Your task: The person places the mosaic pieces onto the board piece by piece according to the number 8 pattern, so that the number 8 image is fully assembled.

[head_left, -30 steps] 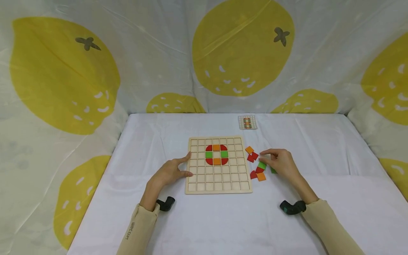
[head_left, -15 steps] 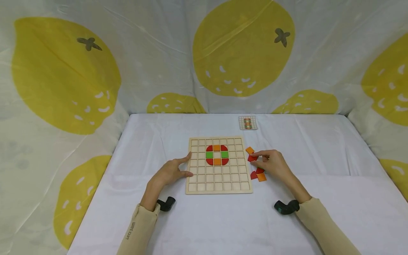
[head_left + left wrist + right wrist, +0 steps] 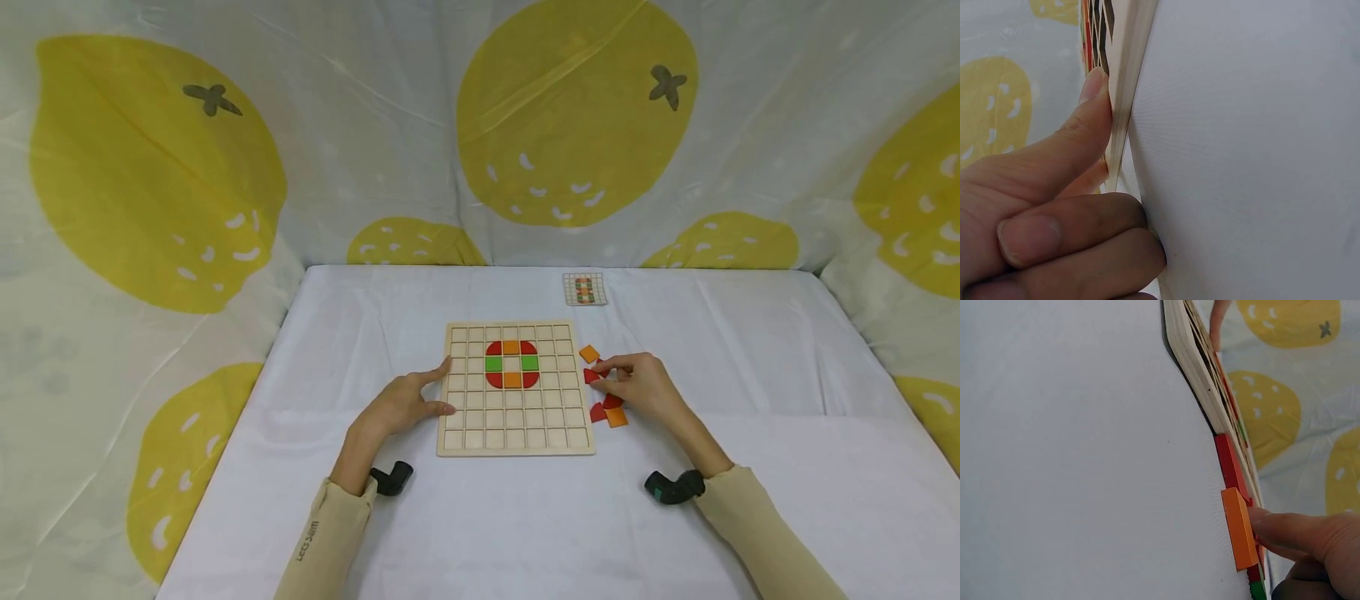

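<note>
A wooden grid board (image 3: 555,417) lies flat, with a ring of red, orange and green tiles (image 3: 512,380) set in its upper middle. At the board's left edge my left hand (image 3: 395,406) rests spread, thumb and index finger touching the rim; in the left wrist view the thumb (image 3: 1079,131) presses on that rim while other fingers fold against the cloth. Right of the board, my right hand (image 3: 647,387) pinches at a red tile (image 3: 591,377) with thumb and index finger. Another red tile shows partly behind the fingertips. The right palm hides the green tiles from the head view.
Loose tiles lie near the right hand: an orange square (image 3: 589,354), another orange square (image 3: 617,417) and a red rounded piece (image 3: 597,412). A small pattern card (image 3: 585,289) lies at the back. White cloth (image 3: 510,525) covers the table, with a lemon-print curtain (image 3: 570,117) behind.
My right hand has moved left from the green tile to the red tiles beside the board, then stayed there with small finger motion. The left hand has kept its place on the board.
</note>
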`<state>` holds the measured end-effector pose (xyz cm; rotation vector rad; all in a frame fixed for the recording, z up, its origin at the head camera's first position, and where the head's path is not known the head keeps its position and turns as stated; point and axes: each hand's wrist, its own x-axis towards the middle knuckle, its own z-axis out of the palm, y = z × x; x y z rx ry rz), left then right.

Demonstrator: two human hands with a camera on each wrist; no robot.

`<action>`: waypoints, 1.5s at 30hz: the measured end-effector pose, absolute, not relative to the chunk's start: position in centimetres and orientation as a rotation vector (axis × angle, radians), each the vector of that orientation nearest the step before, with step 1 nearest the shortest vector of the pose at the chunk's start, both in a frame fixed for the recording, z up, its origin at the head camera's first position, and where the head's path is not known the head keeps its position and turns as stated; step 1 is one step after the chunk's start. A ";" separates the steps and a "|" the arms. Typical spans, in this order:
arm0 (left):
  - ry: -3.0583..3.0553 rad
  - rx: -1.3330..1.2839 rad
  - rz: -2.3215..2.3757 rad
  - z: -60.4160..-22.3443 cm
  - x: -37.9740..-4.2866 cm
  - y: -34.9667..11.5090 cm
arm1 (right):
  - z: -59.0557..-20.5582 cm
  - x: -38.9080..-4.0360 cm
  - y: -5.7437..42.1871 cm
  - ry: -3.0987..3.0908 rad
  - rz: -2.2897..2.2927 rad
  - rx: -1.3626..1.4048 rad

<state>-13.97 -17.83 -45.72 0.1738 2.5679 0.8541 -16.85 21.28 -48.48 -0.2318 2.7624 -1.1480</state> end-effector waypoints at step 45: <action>2.576 0.190 0.852 -45.8 -14.0 -18.0 | -48.1 -14.5 14.1 2.577 -1.298 -0.395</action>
